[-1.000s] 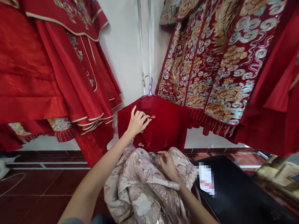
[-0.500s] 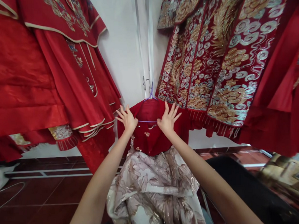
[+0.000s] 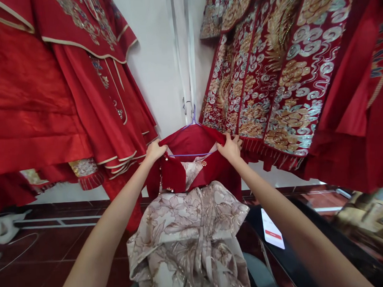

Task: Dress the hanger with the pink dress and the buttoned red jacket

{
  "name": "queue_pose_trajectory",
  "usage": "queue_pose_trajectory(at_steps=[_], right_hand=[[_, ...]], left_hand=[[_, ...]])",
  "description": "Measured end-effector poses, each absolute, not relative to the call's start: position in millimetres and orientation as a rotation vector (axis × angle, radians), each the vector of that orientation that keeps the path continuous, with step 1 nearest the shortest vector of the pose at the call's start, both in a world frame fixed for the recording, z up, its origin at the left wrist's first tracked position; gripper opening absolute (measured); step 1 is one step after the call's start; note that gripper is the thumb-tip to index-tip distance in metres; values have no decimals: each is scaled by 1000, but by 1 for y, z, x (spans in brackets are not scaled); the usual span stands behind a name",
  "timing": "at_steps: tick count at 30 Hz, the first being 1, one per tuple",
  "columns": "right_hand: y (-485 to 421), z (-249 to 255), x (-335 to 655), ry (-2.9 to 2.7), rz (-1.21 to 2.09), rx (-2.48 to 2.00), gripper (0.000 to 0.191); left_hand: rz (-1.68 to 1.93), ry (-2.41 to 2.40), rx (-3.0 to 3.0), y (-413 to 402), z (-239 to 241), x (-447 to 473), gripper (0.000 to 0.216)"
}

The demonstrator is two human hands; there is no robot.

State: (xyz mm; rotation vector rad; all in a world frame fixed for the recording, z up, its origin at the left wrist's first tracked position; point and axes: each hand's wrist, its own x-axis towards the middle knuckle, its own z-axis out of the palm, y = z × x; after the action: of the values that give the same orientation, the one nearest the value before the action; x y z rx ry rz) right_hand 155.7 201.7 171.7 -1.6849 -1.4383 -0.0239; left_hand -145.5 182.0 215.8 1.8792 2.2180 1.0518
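Observation:
A dark red jacket (image 3: 174, 178) with small ornaments along its front hangs on a purple hanger (image 3: 194, 116) straight ahead. My left hand (image 3: 156, 151) is closed on the left side of its neckline. On the opposite side my right hand (image 3: 230, 147) grips the other neckline edge, thumb inward. Between them the collar is spread wide, showing the red inside and the hanger's thin crossbar. Pale floral fabric (image 3: 182, 228) with a metallic sheen bunches below the jacket, toward my lap; a bit of similar cloth shows through the front gap.
Red garments (image 3: 81, 89) hang close on the left. A heavily embroidered red and gold garment (image 3: 271, 72) hangs on the right. White straps (image 3: 187, 55) run down the wall. A lit phone (image 3: 272, 229) lies on a black surface (image 3: 298, 257) by my right forearm.
My hands have moved apart, from spread fingers to a grip on the neckline. The jacket's collar and front are pulled wider open. The phone has come into view.

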Motion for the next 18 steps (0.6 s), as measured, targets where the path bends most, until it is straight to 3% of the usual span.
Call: queue_pose_trajectory(at_steps=[10, 15, 18], right_hand=[[195, 164, 151, -1443, 6, -1599, 45], [195, 170, 181, -1545, 11, -1566, 53], [198, 177, 206, -1543, 12, -1525, 47]], left_hand=[[1345, 2292, 2206, 172, 164, -136, 74], [1427, 2233, 2228, 191, 164, -137, 64], [1358, 2260, 2140, 197, 183, -150, 54]])
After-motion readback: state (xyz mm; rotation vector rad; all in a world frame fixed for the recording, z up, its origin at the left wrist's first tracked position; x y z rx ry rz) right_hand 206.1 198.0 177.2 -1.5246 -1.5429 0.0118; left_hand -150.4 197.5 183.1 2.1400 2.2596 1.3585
